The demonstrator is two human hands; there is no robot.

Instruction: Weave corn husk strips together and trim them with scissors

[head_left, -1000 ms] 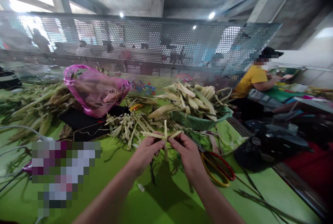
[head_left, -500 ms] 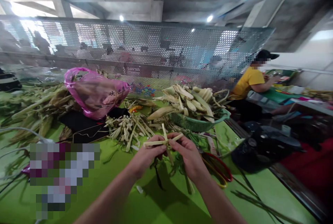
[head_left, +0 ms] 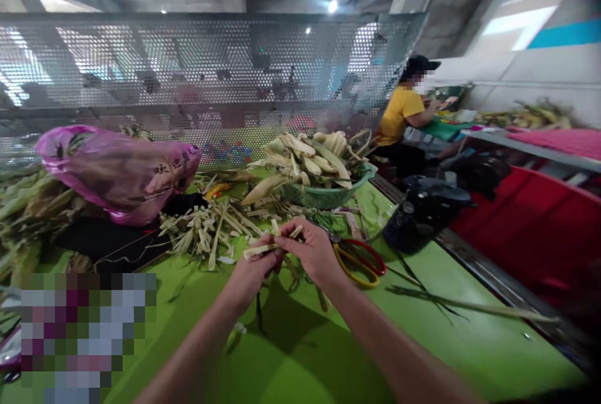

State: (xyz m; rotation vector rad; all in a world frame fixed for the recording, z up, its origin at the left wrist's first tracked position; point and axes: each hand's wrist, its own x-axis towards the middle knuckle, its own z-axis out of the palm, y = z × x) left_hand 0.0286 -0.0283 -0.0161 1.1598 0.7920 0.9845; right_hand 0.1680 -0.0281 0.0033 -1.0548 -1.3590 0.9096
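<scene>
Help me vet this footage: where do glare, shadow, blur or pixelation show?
Head view, glare: the round white ceiling lamp blooms; head view, shadow: a dark patch lies on the bright-green tabletop below the bare left hand and bare right hand; head view, blur: shapes behind the grey perforated screen look hazy; head view, pixelation: mosaic squares cover the lower left.

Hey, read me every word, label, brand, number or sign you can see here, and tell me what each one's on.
"欢迎": printed in dark characters on the pink plastic bag.
After "迎" on the same bag: more dark print, too creased and blurred to read.
Pixelated patch at lower left: nothing readable.
I can make out no other text.
</scene>
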